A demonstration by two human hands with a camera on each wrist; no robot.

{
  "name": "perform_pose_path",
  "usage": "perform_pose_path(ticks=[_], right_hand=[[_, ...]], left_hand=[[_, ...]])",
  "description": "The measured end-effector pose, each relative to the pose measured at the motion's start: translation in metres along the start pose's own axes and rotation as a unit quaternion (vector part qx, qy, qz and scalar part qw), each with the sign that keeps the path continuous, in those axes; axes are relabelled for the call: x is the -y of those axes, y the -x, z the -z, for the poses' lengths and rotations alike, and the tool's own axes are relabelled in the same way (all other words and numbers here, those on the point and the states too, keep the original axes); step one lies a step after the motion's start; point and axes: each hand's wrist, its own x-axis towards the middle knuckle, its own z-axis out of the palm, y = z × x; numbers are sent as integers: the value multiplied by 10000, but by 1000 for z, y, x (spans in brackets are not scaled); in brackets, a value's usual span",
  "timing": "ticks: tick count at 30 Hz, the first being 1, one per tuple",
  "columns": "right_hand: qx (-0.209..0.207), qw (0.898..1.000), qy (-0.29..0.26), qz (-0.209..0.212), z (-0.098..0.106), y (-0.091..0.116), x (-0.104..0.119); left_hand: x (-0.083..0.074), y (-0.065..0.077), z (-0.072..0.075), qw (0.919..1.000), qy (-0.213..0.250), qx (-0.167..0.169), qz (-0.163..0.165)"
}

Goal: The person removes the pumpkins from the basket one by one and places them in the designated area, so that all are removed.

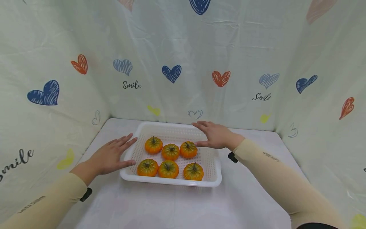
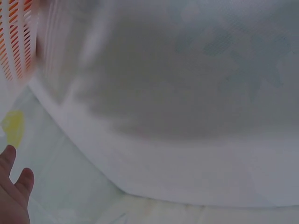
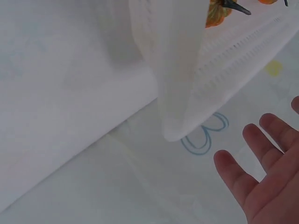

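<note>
A white plastic basket with perforated walls stands on the table, holding several small orange pumpkins with green-streaked tops. Three, among them a pumpkin at the left, sit toward the back; the front row includes one pumpkin set apart at the right. My left hand hovers at the basket's left side, fingers spread and thumb over the rim. Over the back right corner reaches my right hand, its fingers straight and palm down. In the right wrist view that hand shows nothing in its grasp, beside the basket corner.
The table has a pale cloth and extends in front of the basket and to both sides. A whitish curtain printed with hearts and "Smile" encloses the back and sides. The basket's back rim lies close to it.
</note>
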Motion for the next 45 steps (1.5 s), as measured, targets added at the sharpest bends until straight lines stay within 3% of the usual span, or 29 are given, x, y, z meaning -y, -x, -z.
perform_pose_path(ticks=[17,30,39,45], right_hand=[[629,9966,-532,39,-5,-41,40],[859,9847,-1515,95,-21,-63,49],[945,9801,-1723,284,-37,-72,54],[1119,9783,-1737,178,-47,-75,58]], left_hand=[[4,0,-5,9996,-202,17,-198],[6,-2,-7,9992,-218,14,-330],[6,0,-8,9994,-142,-44,-308],[6,0,-10,9992,-139,-74,-359]])
